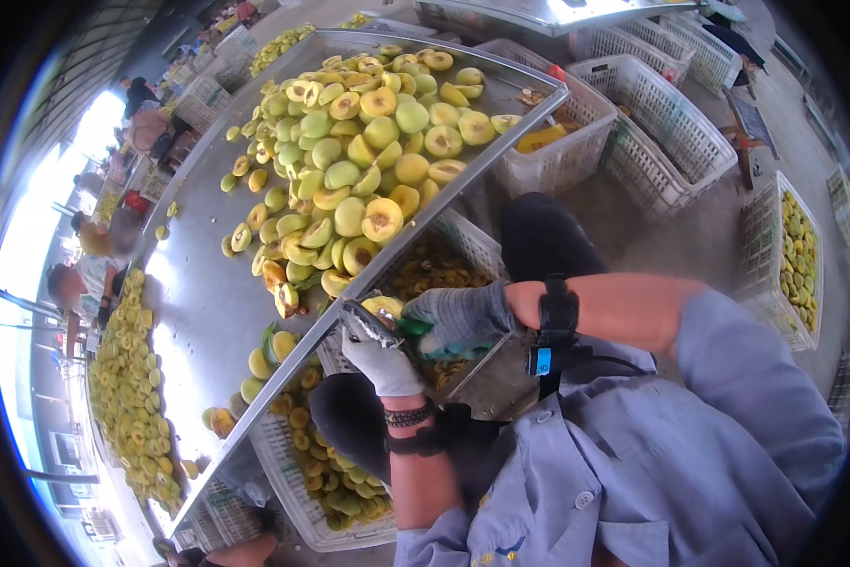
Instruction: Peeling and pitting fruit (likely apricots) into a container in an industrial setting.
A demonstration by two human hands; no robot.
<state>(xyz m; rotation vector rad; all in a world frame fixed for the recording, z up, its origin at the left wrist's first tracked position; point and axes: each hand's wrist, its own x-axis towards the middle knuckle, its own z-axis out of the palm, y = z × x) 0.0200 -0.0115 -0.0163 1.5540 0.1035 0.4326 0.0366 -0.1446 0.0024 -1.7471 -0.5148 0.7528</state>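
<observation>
My left hand (382,365), in a white glove, is closed about a dark, metal-edged tool (371,322) beside the rim of a metal table. Just beyond it shows a cut yellow fruit half (384,306); which hand bears it, I cannot tell. My right hand (453,319), in a grey knit glove with green on its palm, grips a green handle (414,327) close to the left fingers. Whether handle and dark tool are one piece is unclear. Halved yellow-green stone fruit (354,170), perhaps peaches or plums, lies heaped on the metal table (205,283).
Below my hands, a crate (471,244) holds brownish scraps. Another crate (283,482) of fruit halves stands by my knee. White plastic crates (651,135) and a fruit-filled crate (779,262) stand at the right. Other people work at the far left; a co-worker's arm (244,551) shows at the bottom.
</observation>
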